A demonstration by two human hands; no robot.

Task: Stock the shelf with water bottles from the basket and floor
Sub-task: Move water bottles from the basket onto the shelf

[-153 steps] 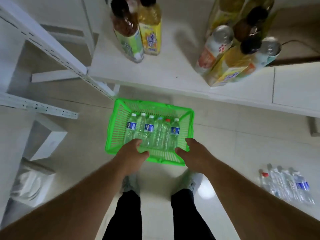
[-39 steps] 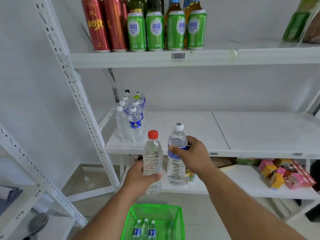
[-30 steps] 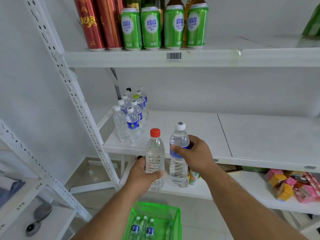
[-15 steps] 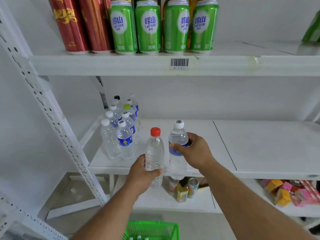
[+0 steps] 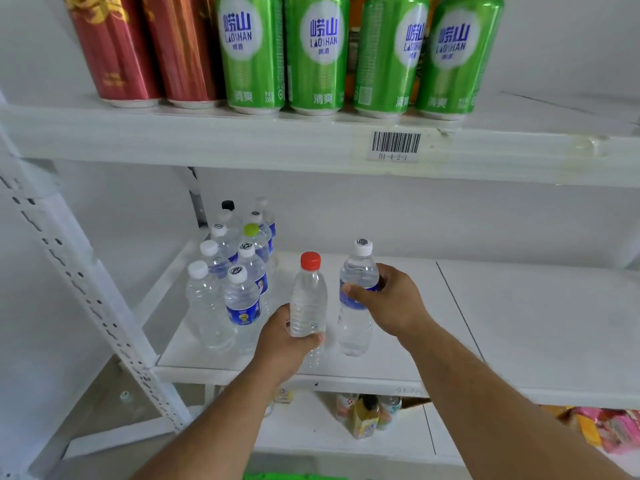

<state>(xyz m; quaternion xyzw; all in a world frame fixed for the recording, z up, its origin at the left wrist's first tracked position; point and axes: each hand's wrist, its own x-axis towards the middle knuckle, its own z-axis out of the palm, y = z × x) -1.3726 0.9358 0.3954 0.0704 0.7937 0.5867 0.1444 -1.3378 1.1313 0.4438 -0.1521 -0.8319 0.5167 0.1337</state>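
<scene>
My left hand [image 5: 282, 344] grips a clear water bottle with a red cap [image 5: 308, 299] around its lower half, upright over the front of the white middle shelf [image 5: 519, 327]. My right hand [image 5: 391, 301] holds a blue-labelled bottle with a white cap [image 5: 356, 271] at its upper body, just to the right. Whether either bottle's base touches the shelf I cannot tell. Several water bottles [image 5: 232, 271] stand in rows at the shelf's left end, beside my left hand. A sliver of the green basket [image 5: 294, 476] shows at the bottom edge.
Red cans [image 5: 145, 46] and green cans [image 5: 353, 53] line the upper shelf, which hangs low over the bottles. A perforated white upright [image 5: 90, 292] slants at the left. Small drinks [image 5: 367, 414] and colourful packets [image 5: 595, 427] sit on the lower shelf. The middle shelf's right part is bare.
Both hands have carried their bottles forward and over the middle shelf, closer to the standing group. The view has moved nearer the shelf, and the basket has nearly dropped out of sight.
</scene>
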